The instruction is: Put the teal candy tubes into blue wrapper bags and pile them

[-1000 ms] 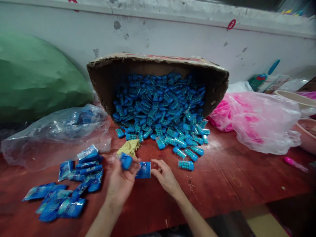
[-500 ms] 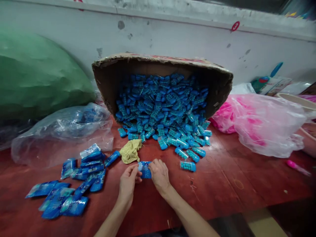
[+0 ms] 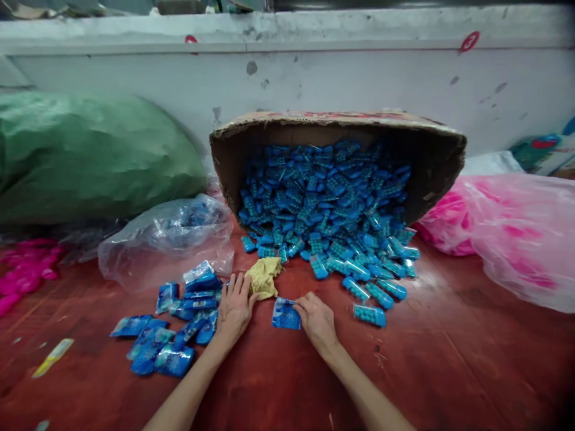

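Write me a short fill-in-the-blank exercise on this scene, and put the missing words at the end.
1. The right hand has its fingers on a blue packet.  The left hand is beside a crumpled ____ cloth.
2. The big ____ sack lies left of the cardboard box.
3. The red marker at upper right bears the number ____.

Missing words: yellow; green; 3.

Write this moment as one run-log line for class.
left hand: open, between packets and yellow cloth | right hand: touching blue wrapper | box: open side forward, bottles inside and in front
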`<state>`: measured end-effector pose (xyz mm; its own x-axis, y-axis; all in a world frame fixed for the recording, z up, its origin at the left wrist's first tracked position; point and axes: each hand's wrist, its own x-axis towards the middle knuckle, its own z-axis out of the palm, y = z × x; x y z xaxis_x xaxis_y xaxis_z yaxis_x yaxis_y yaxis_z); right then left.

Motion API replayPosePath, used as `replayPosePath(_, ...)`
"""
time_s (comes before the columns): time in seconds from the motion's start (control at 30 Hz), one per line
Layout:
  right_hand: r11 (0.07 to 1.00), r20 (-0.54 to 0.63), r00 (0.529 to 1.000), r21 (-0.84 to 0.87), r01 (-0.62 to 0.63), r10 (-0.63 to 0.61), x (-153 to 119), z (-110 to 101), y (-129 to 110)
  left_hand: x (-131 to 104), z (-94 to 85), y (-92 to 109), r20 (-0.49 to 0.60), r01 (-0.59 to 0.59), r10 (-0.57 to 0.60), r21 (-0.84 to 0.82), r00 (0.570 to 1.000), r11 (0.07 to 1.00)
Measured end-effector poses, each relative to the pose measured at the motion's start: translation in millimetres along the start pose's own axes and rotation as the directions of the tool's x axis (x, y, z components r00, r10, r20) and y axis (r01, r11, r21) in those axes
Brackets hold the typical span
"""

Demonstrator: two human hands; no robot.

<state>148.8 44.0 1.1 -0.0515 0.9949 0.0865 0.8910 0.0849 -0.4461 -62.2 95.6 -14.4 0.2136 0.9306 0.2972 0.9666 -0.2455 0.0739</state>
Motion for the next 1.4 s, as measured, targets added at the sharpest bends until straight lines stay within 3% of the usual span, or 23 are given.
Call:
replayPosePath(0.1, 0.995, -0.058, 0.998, 0.097, 0.028, -0.022, -1.9, -3.6, 1.6, -25.0, 0.1, -24.5, -0.006, -0.002, 0.002, 0.005, 1.0, 1.0)
replayPosePath(0.2, 0.987, -0.12, 0.993, 0.157, 0.039, -0.02, -3.7, -9.7, -0.2, -44.0, -13.4, -40.9, -0.059, 0.097, -0.101, -0.066, 0.993, 0.993)
replayPosePath(0.3, 0.979, -0.165, 0.986, 0.197, 0.054, -0.022, -6.2, -17.4, -7.0, -47.3, -33.4, -23.7, -0.124, 0.178, -0.232, -0.344, 0.965, 0.922)
replayPosePath(0.33, 0.973, -0.177, 0.984, 0.221, 0.062, -0.022, -7.5, -20.2, -10.3, -44.6, -38.9, -9.0, -0.084, 0.211, -0.29, -0.499, 0.953, 0.84)
replayPosePath(0.37, 0.965, -0.187, 0.982, 0.252, 0.069, -0.021, -9.0, -23.0, -13.8, -40.4, -42.8, 8.6, 0.021, 0.273, -0.346, -0.66, 0.938, 0.7)
replayPosePath(0.43, 0.944, -0.196, 0.98, 0.319, 0.083, -0.02, -12.6, -28.0, -20.7, -29.4, -45.7, 46.6, 0.318, 0.425, -0.351, -0.856, 0.881, 0.293)
replayPosePath(0.47, 0.931, -0.193, 0.981, 0.353, 0.09, -0.022, -14.5, -29.8, -23.3, -23.7, -45.1, 63.9, 0.433, 0.491, -0.321, -0.862, 0.843, 0.126)
replayPosePath(0.57, 0.876, -0.179, 0.984, 0.475, 0.083, 0.004, -17.5, -31.0, -25.4, -11.6, -40.9, 97.9, 0.578, 0.559, -0.29, -0.815, 0.762, -0.156)
replayPosePath(0.67, 0.722, -0.102, 0.979, 0.689, -0.058, 0.176, -14.2, -26.3, -18.6, -9.1, -38.5, 106.3, 0.63, 0.545, -0.246, -0.768, 0.737, -0.336)
replayPosePath(0.77, 0.462, 0.14, 0.963, 0.856, -0.234, 0.228, -7.2, -20.4, -10.2, -10.9, -37.2, 104.9, 0.631, 0.542, -0.23, -0.764, 0.741, -0.351)
replayPosePath(0.87, 0.349, 0.232, 0.954, 0.892, -0.287, 0.192, -3.0, -17.5, -7.1, -12.2, -33.6, 105.0, 0.604, 0.555, -0.26, -0.796, 0.753, -0.24)
replayPosePath(1.03, 0.354, 0.18, 0.952, 0.898, -0.261, 0.246, -5.7, -17.1, -11.8, -11.4, -25.7, 110.2, 0.592, 0.567, -0.284, -0.806, 0.754, -0.17)
replayPosePath(1.4, 0.412, 0.071, 0.919, 0.879, -0.241, 0.387, -10.6, -1.5, -18.9, -2.9, -25.6, 122.8, 0.625, 0.6, -0.246, -0.78, 0.741, -0.176)
